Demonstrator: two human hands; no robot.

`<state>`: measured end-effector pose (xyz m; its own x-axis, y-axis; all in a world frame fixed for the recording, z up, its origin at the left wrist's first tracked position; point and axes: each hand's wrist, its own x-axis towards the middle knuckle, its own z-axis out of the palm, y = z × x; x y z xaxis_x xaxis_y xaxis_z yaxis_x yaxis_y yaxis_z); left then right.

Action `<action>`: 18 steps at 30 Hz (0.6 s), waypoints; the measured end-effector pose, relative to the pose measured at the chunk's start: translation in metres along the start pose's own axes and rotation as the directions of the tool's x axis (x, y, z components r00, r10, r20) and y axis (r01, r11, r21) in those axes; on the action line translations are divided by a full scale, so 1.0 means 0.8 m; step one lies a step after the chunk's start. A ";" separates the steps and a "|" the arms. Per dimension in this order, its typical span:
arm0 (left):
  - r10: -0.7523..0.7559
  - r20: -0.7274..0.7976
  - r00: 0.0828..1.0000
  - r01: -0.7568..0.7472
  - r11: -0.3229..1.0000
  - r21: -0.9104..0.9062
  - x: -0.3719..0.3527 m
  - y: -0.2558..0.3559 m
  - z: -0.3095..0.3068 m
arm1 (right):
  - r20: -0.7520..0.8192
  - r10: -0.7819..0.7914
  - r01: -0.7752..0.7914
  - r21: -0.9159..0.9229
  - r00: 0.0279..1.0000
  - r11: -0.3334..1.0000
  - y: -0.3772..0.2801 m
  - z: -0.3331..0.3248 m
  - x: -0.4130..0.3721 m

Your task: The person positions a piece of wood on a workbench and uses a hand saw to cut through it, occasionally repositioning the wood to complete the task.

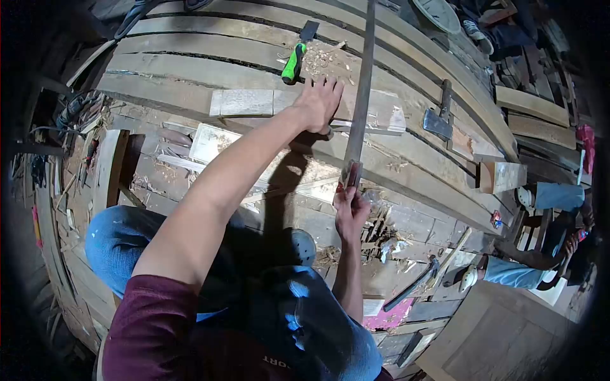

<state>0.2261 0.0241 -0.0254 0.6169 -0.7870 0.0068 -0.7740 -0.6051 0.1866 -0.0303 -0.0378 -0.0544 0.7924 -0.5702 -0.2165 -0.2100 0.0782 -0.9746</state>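
My left hand [318, 105] lies flat with its fingers spread on a pale wooden piece [244, 103] on the slatted bench. My right hand [351, 213] is closed around the handle of a long, narrow metal blade [362, 95]. The blade runs away from me, crossing over the wooden piece to the right of my left hand, and leaves the view at the top. A chisel [294, 63] with a green and black handle rests just beyond my left fingertips, beside wood shavings [324, 60].
A hatchet [440, 117] and a wood block [503, 177] lie on the bench at right. Below are a dark tool [413, 286], scraps and a pale board [213, 145]. A person [559, 257] is at the right edge; a shoe [478, 38] shows at top right.
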 end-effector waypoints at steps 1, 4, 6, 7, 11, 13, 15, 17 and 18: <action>-0.001 0.001 1.000 0.001 1.000 -0.002 -0.001 0.001 0.001 | 0.008 -0.002 0.002 0.005 1.000 1.000 0.000 -0.001 0.000; -0.010 0.046 0.999 0.009 1.000 0.008 0.000 0.002 -0.004 | 0.032 -0.005 0.004 0.039 0.999 0.999 0.006 -0.001 0.001; -0.019 0.060 0.998 0.019 1.000 -0.004 0.001 0.003 -0.008 | 0.043 0.005 -0.008 0.082 0.999 0.997 0.011 0.006 -0.006; -0.024 0.070 0.997 0.025 1.000 -0.010 0.000 0.004 -0.008 | 0.022 0.007 -0.009 0.112 1.000 0.994 0.010 0.011 -0.010; -0.036 0.074 0.997 0.035 0.999 0.009 -0.001 0.005 -0.006 | -0.025 0.000 0.001 0.013 1.000 1.000 0.007 0.018 -0.020; -0.056 0.111 0.992 0.054 0.998 0.021 0.003 0.008 -0.009 | -0.029 -0.017 0.010 -0.241 0.999 0.970 0.010 0.008 -0.027; -0.052 0.133 0.990 0.048 0.998 0.036 0.003 0.011 -0.012 | -0.012 -0.095 0.089 -0.270 0.995 0.959 0.017 -0.001 -0.033; -0.036 0.108 0.994 0.033 0.999 0.029 0.002 0.008 -0.010 | 0.048 -0.020 0.029 -0.191 0.999 0.981 0.019 -0.010 -0.038; -0.020 0.100 0.995 0.017 1.000 0.023 0.001 0.006 -0.011 | 0.018 0.005 -0.001 -0.178 1.000 0.984 0.014 -0.007 -0.043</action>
<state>0.2243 0.0216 -0.0162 0.6146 -0.7831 -0.0950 -0.7662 -0.6213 0.1643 -0.0630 -0.0221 -0.0577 0.8016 -0.5550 -0.2221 -0.3098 -0.0679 -0.9484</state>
